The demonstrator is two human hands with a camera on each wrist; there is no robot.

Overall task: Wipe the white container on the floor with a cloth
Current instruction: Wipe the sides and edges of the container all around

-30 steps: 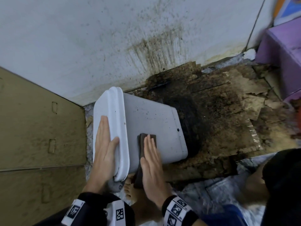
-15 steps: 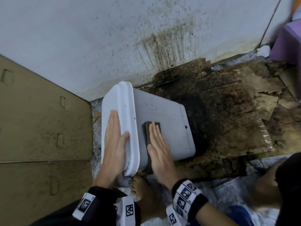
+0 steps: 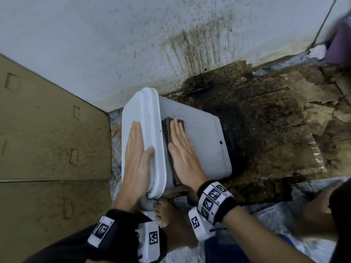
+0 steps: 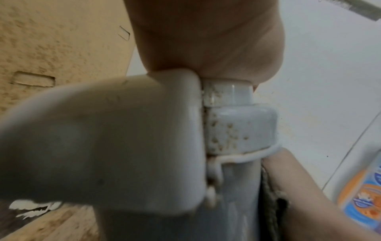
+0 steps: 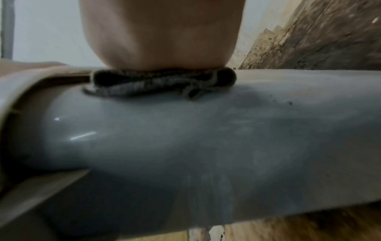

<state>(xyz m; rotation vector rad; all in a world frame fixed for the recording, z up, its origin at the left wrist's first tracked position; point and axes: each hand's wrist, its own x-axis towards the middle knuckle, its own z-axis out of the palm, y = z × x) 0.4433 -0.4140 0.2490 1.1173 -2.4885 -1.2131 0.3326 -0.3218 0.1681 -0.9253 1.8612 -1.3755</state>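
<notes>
Down on the floor, against the stained wall point(image 3: 114, 35), the white container point(image 3: 201, 141) is lying on its side, its lid point(image 3: 144, 118) facing the brown cardboard panel point(image 3: 53, 141) and its base pointing toward the torn, dirty cardboard point(image 3: 275, 118) spread over the floor. I am laying my left hand point(image 3: 137, 158) flat on the lid, fingers straight and together, thumb resting along the lid's rim; it is grasping nothing, only bracing. I am pressing my right hand point(image 3: 183, 154) flat on the upturned side of the container, fingers straight, with the dark cloth point(image 3: 169, 128) folded underneath the palm, just beside the lid's rim. In the right wrist view the cloth point(image 5: 163, 83) is bunching under the heel of my palm against the grey-white wall of the container point(image 5: 206, 146). Dark specks are dotting that wall toward its base. In the left wrist view, blurred as it is, a white clasp point(image 4: 239, 128) on the container seems to be speckled with brown spots. My bare foot point(image 3: 171, 221) is sitting below the container's near corner.
</notes>
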